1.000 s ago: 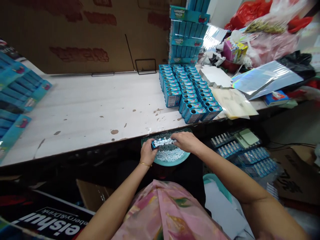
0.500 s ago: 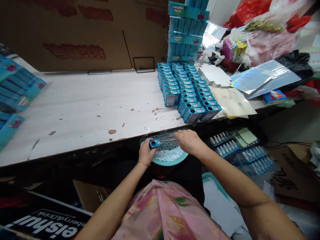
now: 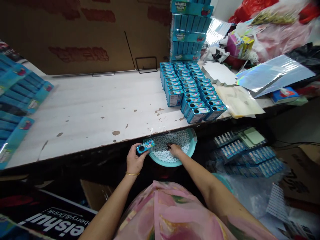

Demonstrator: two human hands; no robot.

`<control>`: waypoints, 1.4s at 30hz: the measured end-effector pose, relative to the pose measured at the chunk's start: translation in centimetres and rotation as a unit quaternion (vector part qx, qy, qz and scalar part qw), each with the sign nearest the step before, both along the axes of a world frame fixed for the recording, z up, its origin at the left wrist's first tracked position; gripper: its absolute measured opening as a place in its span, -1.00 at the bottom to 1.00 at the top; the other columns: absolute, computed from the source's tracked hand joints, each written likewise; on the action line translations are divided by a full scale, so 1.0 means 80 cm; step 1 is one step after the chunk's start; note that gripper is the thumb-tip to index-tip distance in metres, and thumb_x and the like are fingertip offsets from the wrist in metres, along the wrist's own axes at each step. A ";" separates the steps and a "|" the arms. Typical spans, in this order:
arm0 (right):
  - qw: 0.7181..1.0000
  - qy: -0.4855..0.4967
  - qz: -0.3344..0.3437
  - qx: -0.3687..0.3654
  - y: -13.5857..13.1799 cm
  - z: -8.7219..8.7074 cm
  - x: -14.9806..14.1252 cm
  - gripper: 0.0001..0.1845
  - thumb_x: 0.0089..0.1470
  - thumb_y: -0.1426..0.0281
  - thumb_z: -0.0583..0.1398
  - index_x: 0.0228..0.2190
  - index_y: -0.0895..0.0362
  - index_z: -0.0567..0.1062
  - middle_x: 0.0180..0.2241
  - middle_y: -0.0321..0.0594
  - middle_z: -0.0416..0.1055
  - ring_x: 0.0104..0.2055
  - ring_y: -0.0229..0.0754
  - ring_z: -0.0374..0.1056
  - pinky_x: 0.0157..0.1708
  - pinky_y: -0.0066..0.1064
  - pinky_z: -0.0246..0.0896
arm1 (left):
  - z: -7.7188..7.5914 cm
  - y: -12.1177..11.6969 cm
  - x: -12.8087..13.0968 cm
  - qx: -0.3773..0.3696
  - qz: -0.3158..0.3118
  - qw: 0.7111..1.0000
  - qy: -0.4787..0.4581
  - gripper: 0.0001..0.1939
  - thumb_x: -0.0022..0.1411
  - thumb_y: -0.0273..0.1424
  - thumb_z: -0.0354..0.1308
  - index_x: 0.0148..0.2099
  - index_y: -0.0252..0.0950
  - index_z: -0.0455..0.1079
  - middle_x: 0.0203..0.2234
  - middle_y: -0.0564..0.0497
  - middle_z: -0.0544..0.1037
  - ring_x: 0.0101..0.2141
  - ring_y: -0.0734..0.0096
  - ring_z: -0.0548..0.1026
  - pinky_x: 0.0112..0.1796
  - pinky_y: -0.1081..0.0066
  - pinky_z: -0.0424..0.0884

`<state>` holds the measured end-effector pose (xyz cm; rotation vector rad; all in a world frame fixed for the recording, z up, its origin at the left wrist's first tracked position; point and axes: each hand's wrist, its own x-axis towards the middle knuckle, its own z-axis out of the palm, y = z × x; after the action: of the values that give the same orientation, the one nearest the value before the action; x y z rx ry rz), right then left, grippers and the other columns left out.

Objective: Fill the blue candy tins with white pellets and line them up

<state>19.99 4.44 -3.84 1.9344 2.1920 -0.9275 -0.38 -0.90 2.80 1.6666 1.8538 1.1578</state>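
Observation:
My left hand [image 3: 134,160] is closed round a small blue candy box [image 3: 145,146] with a round hole in its top, held just below the table edge. A teal bowl [image 3: 192,146] full of small white candies [image 3: 175,143] sits on my lap under the table edge. My right hand [image 3: 174,150] reaches into the bowl, its fingers dug into the candies so I cannot see whether they hold any. On the white worn table [image 3: 95,110], rows of the same blue boxes [image 3: 190,90] stand at the right.
Taller stacks of blue cartons [image 3: 188,30] stand behind the rows, against a brown cardboard wall. Blue cartons [image 3: 17,96] lie at the table's left end. Holographic sheets [image 3: 272,75], papers and bags crowd the right. More packs [image 3: 247,156] lie under the table.
The candies that lay on the box are gone and the box now shows its holed top. My right hand left the box and went down into the bowl.

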 end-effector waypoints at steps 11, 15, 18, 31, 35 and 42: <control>0.970 0.221 0.019 0.094 -0.017 0.075 0.091 -0.74 -0.10 0.40 0.13 -0.28 0.14 0.41 -0.38 -0.28 0.40 -0.32 -0.23 0.27 -0.33 -0.46 0.09 | -0.007 0.015 0.011 -0.007 -0.024 1.000 0.017 -0.59 -0.11 -0.27 0.18 -0.17 -0.26 0.25 -0.35 0.01 0.42 -0.32 0.33 0.39 -0.26 0.34 0.30; 0.970 0.201 0.064 0.123 -0.022 0.137 0.092 -0.75 -0.08 0.40 0.12 -0.28 0.14 0.41 -0.37 -0.27 0.40 -0.31 -0.24 0.27 -0.35 -0.47 0.07 | -0.009 0.020 0.033 -0.010 -0.063 0.996 0.058 -0.63 -0.09 -0.34 0.16 -0.17 -0.27 0.27 -0.34 -0.03 0.42 -0.30 0.31 0.37 -0.25 0.34 0.30; 0.980 0.116 0.101 0.125 -0.024 0.174 0.078 -0.73 -0.07 0.36 0.12 -0.24 0.07 0.41 -0.35 -0.27 0.42 -0.29 -0.21 0.29 -0.34 -0.46 0.07 | -0.009 0.023 0.049 -0.014 -0.085 0.993 0.086 -0.65 -0.09 -0.39 0.14 -0.17 -0.28 0.27 -0.33 -0.04 0.42 -0.28 0.27 0.36 -0.25 0.33 0.30; 0.944 -0.155 0.213 0.199 -0.043 0.225 0.025 -0.75 0.04 0.39 -0.04 -0.23 0.12 0.31 -0.31 -0.12 0.40 -0.28 -0.07 0.33 -0.35 -0.29 0.16 | -0.015 0.023 0.060 -0.008 -0.113 0.986 0.125 -0.66 -0.08 -0.44 0.12 -0.17 -0.28 0.27 -0.30 -0.07 0.43 -0.26 0.21 0.34 -0.23 0.28 0.29; 0.936 -0.157 0.230 0.214 -0.044 0.224 0.023 -0.77 0.05 0.40 -0.06 -0.26 0.16 0.31 -0.31 -0.09 0.39 -0.29 -0.08 0.33 -0.36 -0.31 0.17 | -0.017 0.025 0.061 -0.010 -0.110 0.985 0.132 -0.65 -0.09 -0.43 0.12 -0.16 -0.29 0.27 -0.30 -0.08 0.43 -0.26 0.20 0.35 -0.23 0.27 0.29; 0.938 -0.158 0.222 0.213 -0.048 0.219 0.026 -0.77 0.06 0.43 -0.08 -0.27 0.15 0.31 -0.31 -0.10 0.38 -0.28 -0.12 0.32 -0.32 -0.35 0.16 | -0.018 0.027 0.063 -0.014 -0.112 0.985 0.130 -0.65 -0.08 -0.41 0.13 -0.16 -0.27 0.26 -0.31 -0.06 0.43 -0.27 0.21 0.34 -0.24 0.29 0.28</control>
<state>22.05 0.59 13.67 1.4598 2.5965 -0.0702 4.67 1.24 1.32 2.0307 1.7605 0.8527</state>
